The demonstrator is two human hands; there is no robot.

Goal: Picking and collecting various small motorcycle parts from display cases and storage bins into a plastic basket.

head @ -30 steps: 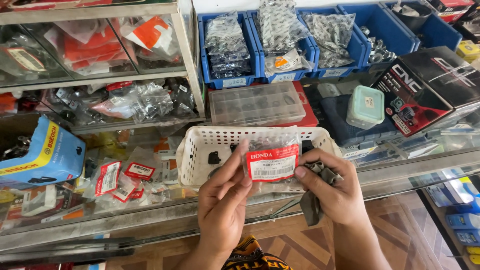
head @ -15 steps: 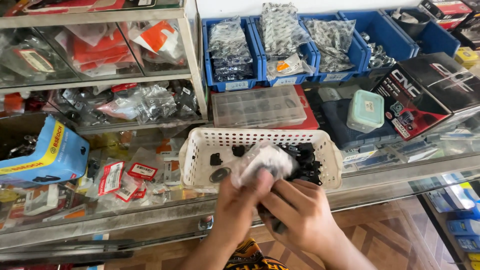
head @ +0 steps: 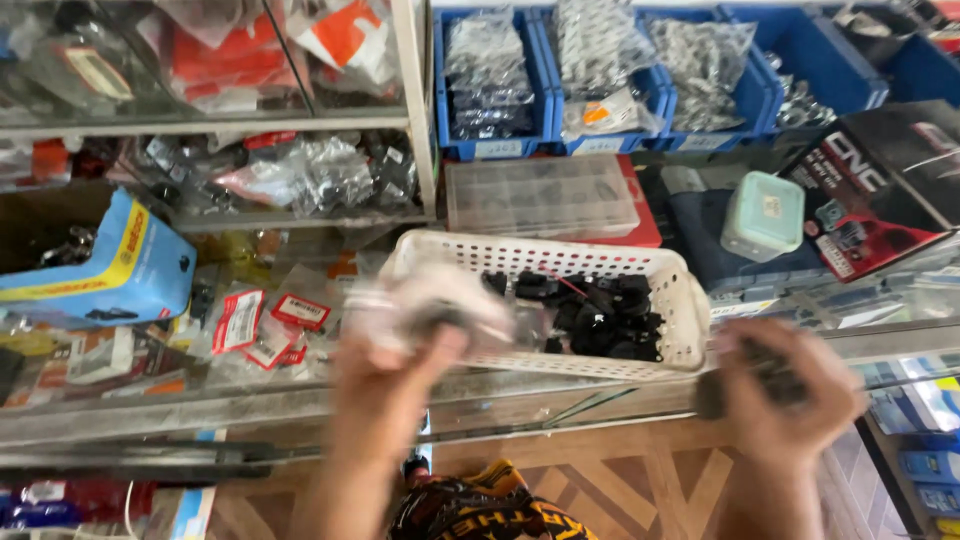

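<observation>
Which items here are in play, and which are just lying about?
In play: left hand holding a clear plastic bag; right hand gripping a dark part; white basket between them.
Lying about: blue bins, clear organiser box, mint container, blue box.

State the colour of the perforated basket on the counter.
White perforated plastic basket; head view.

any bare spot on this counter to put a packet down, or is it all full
Little room. The clearest bare patch is the glass counter edge between the left hand and right hand, in front of the white basket. Another strip runs right of the basket, below the mint box. Left of the basket is crowded with red-labelled packets and the blue box.
</observation>
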